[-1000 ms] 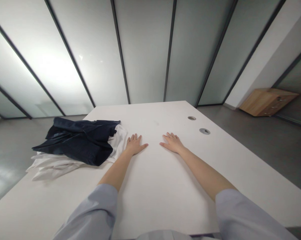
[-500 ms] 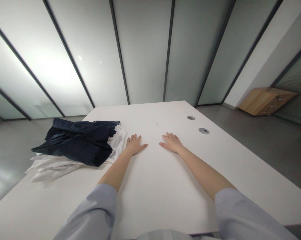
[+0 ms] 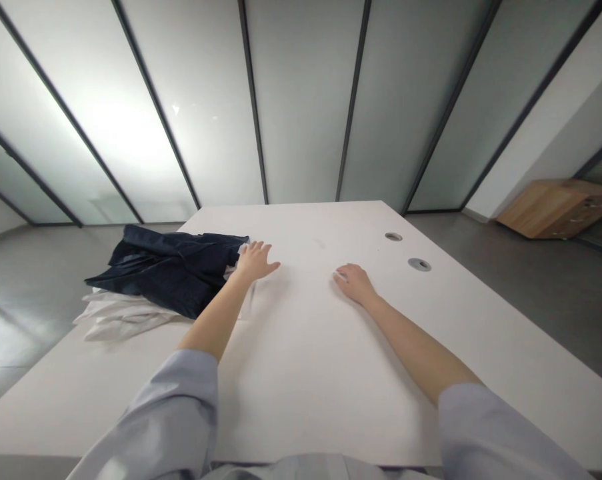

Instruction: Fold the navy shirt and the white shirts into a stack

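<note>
My left hand (image 3: pixel 255 261) is raised above the table beside the right edge of a clothes pile, its thumb and fingers spread and nothing in it. On top of that pile lies a dark navy garment (image 3: pixel 175 267), loosely folded. White cloth (image 3: pixel 125 315) shows beneath it, crumpled toward the near left; part of it at the right is hidden behind my left hand and forearm. My right hand (image 3: pixel 355 283) is at the middle of the white table (image 3: pixel 321 373), fingers somewhat curled, with no object visible in it.
Two round cable holes are set in the tabletop at the right, an open one (image 3: pixel 393 237) and a grey-capped one (image 3: pixel 419 265). A wooden cabinet (image 3: pixel 555 207) stands on the floor at the far right. Frosted glass panels (image 3: pixel 301 100) rise behind the table.
My left hand has lifted off the table and moved up and left to the pile's edge. The right hand's fingers have gone from flat and spread to curled. The view has turned slightly left.
</note>
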{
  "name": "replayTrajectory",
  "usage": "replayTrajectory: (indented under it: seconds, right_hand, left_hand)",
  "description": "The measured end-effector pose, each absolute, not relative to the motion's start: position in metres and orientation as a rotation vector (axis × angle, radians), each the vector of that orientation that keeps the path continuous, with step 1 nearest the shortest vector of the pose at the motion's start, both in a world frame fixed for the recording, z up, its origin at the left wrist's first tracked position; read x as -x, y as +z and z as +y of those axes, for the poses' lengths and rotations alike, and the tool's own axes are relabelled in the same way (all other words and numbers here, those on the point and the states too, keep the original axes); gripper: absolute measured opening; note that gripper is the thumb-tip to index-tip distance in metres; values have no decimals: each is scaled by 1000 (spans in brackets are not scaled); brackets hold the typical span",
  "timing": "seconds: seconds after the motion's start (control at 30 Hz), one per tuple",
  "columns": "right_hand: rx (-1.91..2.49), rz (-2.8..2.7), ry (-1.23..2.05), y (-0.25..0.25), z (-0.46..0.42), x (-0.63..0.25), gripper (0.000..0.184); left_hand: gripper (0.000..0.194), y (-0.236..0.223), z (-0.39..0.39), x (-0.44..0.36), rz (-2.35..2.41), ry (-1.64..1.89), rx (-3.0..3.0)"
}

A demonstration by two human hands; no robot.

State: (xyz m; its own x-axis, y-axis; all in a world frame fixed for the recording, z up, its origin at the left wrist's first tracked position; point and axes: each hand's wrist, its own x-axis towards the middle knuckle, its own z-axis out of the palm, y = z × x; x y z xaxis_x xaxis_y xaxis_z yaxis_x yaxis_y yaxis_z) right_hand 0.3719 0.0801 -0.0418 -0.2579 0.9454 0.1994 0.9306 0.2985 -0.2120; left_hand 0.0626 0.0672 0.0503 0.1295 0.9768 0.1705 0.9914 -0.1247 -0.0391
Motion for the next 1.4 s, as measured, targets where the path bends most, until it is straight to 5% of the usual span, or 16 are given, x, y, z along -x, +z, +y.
replayTrajectory:
  seconds: [0.27,0.33,0.47,0.63,0.9,1.2,1.4]
  right_hand:
    - [1488,-2073,-13,-43,86,-375,27]
    - [1489,-2082,-14,-43,85,-374,27]
    - [1505,-2110,4,-41,82,-371,26]
    - [1514,-2100,6,-38,80,-369,26]
    - [1457,-1849,113,-43,84,-374,24]
    - [1292,-1631,-101,-36,89,-399,22]
    - [1323,-2200,56,-42,86,-388,33]
  left_hand:
    - [80,86,71,27,-2220,176,1890]
    - [72,85,72,48,-2313,195,1888]
    - [46,81,76,72,-2520,-207,1779]
    - [41,92,87,51,-2593,-921,1388]
    - [38,72,111,-64,-2203,-1279,2022]
    - [25,-10,52,-206,-1459,-421,3195]
    - [59,8,45,-206,-1285,-92,3602]
